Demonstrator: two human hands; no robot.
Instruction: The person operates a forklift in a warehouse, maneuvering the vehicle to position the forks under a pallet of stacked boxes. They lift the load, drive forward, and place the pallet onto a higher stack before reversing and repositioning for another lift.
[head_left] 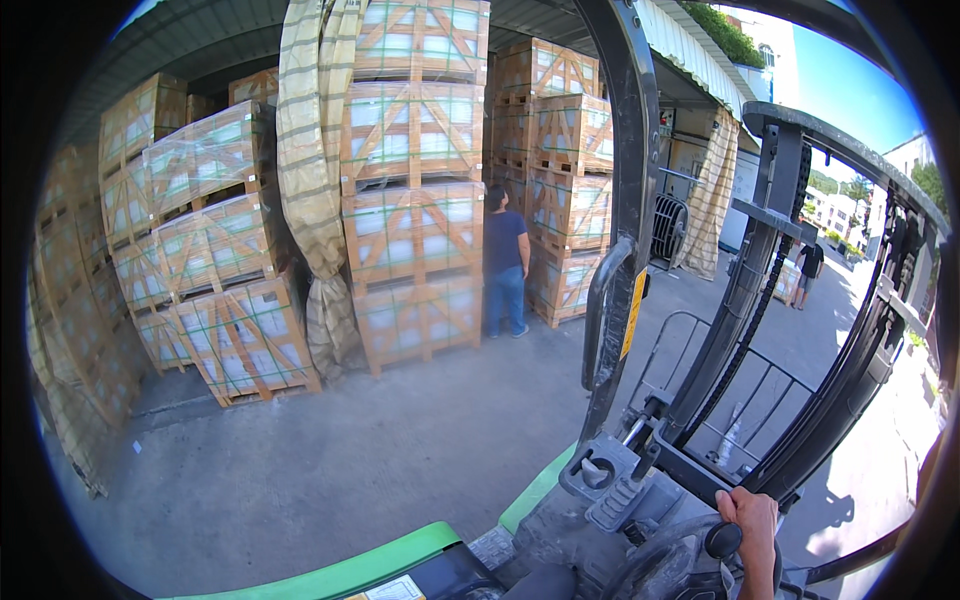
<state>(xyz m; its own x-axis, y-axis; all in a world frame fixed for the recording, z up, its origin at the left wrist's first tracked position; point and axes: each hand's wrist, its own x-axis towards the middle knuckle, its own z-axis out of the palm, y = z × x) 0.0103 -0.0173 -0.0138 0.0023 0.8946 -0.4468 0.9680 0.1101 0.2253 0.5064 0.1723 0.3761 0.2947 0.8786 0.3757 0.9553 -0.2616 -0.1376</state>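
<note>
My right hand (752,518) comes in from the lower right, its fingers curled closed over the far right rim of a black steering wheel (648,562). A round black knob (723,541) sits against the near side of this hand, and the hand and forearm hide part of the wheel. My left hand is out of sight. A grey, dusty dashboard (560,522) with a cup-like recess lies beyond the wheel. Part of my dark-clothed leg (543,583) shows at the lower edge.
A forklift mast (745,270) rises on the right, behind a black pillar (632,150) with a grab handle. Wooden crates (415,225) are stacked in a warehouse, beside a striped curtain (318,150). A person in blue (506,250) stands among them; another person (808,268) is farther off. Green bodywork (330,570) edges the vehicle.
</note>
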